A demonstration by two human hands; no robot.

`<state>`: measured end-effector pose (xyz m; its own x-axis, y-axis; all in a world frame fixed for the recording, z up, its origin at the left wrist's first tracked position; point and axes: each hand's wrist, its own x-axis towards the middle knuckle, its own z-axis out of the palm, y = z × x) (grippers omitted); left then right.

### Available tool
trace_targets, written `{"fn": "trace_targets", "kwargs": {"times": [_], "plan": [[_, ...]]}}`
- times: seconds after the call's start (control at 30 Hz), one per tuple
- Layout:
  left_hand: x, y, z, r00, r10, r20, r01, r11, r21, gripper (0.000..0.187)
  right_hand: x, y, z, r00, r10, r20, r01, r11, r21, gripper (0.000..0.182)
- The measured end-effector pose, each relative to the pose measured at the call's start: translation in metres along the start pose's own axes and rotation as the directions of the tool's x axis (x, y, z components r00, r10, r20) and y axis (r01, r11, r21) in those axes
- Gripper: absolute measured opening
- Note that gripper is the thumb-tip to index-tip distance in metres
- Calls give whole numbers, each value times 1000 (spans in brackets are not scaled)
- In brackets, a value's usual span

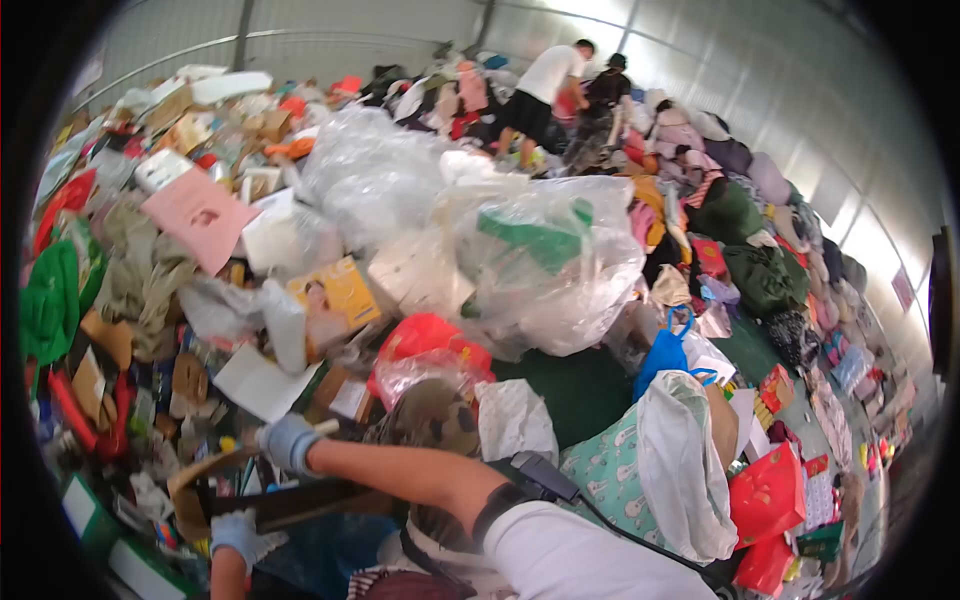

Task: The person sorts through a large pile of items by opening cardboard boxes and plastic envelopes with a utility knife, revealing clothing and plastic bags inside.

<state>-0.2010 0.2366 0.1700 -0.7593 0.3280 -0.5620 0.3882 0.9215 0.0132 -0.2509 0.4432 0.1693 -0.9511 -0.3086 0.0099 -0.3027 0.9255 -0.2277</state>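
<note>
My right hand, in a pale blue-grey work glove, reaches in from the right with its fingers closed at the upper rim of a brown cardboard box. The box lies open and tilted, its inside dark. A short pale stick-like piece shows beside this hand. Lower down, my left hand, gloved alike, is at the box's near side with its fingers apart, over a dark blue plastic bag. A camouflage-patterned cloth item lies beyond my right forearm.
Mixed waste is heaped all around. A large clear plastic bag bulges ahead, near a yellow box and a pink card. To the right are a patterned white-and-mint bag and a red bag. Two people bend over piled clothes behind.
</note>
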Motion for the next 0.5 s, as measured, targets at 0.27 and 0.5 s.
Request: {"fn": "trace_targets", "kwargs": {"times": [0.27,0.5], "plan": [[-13,46,-18,894,378,-241,-355,925,132,69,40,-39,-61,969,-223,108,234,968,-94,28],[-15,122,-18,910,409,73,-415,892,177,50,76,-27,-47,971,-232,-52,224,967,-122,32]]}}
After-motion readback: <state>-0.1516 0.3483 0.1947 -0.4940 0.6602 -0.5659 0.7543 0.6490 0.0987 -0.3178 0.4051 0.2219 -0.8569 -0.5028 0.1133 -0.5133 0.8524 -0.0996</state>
